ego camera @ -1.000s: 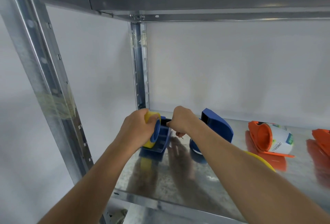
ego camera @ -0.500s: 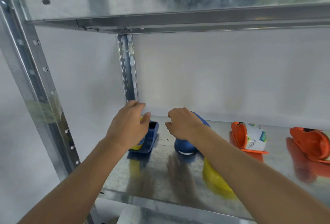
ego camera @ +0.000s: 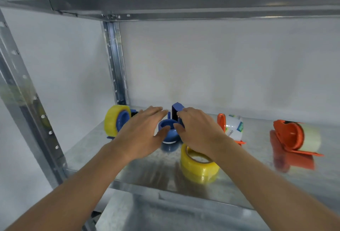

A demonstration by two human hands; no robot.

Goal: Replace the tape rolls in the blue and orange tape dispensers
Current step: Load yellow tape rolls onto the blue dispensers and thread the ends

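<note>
Hands converge on empty blue dispenser (ego camera: 170, 129) — left hand (ego camera: 141, 135) loose, right hand (ego camera: 197, 132) grasping it; steady body, then seat yellow roll (ego camera: 199, 166) squarely.

Two bare forearms, uncovered from the bottom frame edge up to the wrists, no sleeve cuffs in view. Bare left hand (ego camera: 141, 135) and bare right hand (ego camera: 199, 131), without gloves, rings, watch or wristband. Short, unpainted fingernails.

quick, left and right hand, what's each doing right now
Left hand: open, fingers straight, reaching toward the empty blue dispenser.
Right hand: fingers curled onto the empty blue dispenser.
</note>
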